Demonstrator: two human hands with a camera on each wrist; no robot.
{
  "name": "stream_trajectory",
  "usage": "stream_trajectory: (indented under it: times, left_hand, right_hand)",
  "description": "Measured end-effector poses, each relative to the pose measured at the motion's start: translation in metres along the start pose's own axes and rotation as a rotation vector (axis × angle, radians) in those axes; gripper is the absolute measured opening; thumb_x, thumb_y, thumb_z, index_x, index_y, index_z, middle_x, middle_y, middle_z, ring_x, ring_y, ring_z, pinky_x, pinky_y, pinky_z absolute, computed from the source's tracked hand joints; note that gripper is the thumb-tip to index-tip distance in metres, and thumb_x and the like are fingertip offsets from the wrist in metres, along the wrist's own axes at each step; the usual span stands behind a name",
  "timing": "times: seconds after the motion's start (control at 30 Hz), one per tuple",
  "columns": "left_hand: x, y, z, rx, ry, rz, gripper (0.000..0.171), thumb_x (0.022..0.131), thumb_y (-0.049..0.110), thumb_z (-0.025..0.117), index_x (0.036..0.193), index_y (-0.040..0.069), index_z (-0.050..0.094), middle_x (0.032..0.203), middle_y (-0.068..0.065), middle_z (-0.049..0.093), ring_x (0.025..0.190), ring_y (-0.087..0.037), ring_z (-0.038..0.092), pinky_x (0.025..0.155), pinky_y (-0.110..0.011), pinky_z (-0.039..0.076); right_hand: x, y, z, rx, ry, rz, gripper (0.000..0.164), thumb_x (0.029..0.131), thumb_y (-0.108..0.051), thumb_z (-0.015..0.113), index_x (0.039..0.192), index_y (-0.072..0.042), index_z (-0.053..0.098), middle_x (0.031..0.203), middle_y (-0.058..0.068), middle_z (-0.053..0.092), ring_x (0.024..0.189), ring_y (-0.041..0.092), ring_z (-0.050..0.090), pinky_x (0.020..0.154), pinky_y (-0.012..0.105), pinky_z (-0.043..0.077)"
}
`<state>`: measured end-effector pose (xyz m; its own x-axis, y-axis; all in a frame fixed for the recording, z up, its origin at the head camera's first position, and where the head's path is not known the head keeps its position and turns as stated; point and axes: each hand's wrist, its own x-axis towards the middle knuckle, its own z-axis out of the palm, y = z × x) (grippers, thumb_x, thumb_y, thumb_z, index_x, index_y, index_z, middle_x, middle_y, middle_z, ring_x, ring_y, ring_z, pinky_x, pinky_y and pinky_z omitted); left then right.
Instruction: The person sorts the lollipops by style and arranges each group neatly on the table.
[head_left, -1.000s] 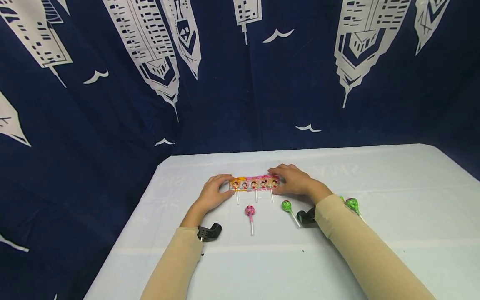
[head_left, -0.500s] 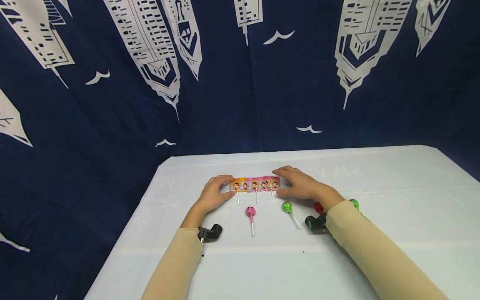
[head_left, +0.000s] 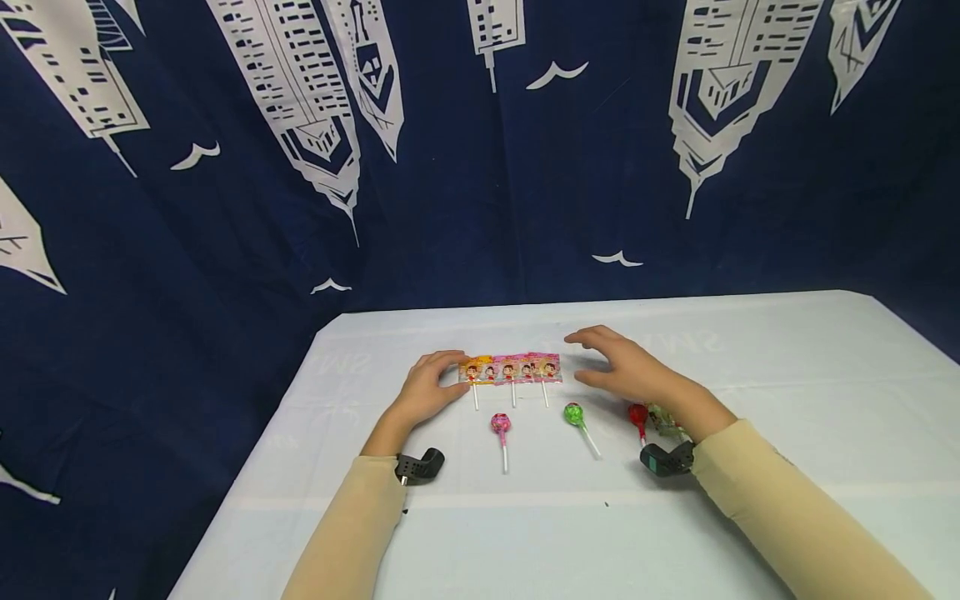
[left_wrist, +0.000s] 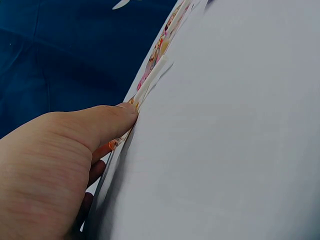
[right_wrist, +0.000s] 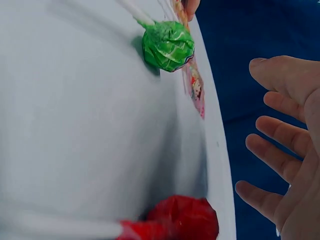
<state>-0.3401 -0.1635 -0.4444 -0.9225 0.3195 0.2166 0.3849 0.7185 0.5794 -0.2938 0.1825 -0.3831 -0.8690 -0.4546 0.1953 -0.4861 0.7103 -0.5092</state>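
Observation:
A row of flat lollipops (head_left: 517, 369) in orange and pink wrappers printed with cartoon figures lies on the table, white sticks toward me. My left hand (head_left: 426, 389) holds its left end; in the left wrist view the thumb (left_wrist: 117, 121) is on the wrapper's near side, with fingers behind. To the right of the row, apart from it, my right hand (head_left: 637, 367) hovers with spread fingers and nothing in it. Nearer to me lie a pink round lollipop (head_left: 500, 423) and a green one (head_left: 573, 414). A red lollipop (right_wrist: 185, 215) lies below the right wrist.
Another green-wrapped lollipop (head_left: 663, 421) lies partly hidden behind the right wrist. A white cloth covers the table (head_left: 525, 542). Beyond its far edge hangs a dark blue curtain (head_left: 450, 233) with white building prints. Both wrists wear black camera bands.
My right hand has let go of the right end of the lollipop row and moved off to the right, uncovering the red lollipop. The left hand has stayed in place.

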Motion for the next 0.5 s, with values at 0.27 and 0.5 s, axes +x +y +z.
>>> stream_trajectory:
  times: [0.27,0.5]
  left_hand:
    - [-0.001,0.002,-0.002,0.001,-0.01,-0.016,0.047,0.089,0.026,0.074,0.134,0.018,0.063,0.147,0.0,0.055,0.141,-0.027,0.044,0.119,-0.051,0.031]
    - [0.0,0.002,-0.002,0.004,-0.01,-0.014,0.047,0.089,0.026,0.074,0.134,0.019,0.063,0.147,0.0,0.055,0.141,-0.027,0.043,0.119,-0.052,0.031]
  right_hand:
    - [-0.019,-0.006,-0.006,-0.015,0.029,-0.029,0.052,0.093,-0.02,0.07,0.141,-0.01,0.053,0.144,0.013,0.052,0.131,0.035,0.053,0.11,0.058,0.042]
    - [-0.038,-0.007,-0.011,-0.049,0.05,-0.045,0.052,0.093,-0.02,0.07,0.141,-0.011,0.052,0.145,0.011,0.051,0.136,0.035,0.048,0.111,0.06,0.039]
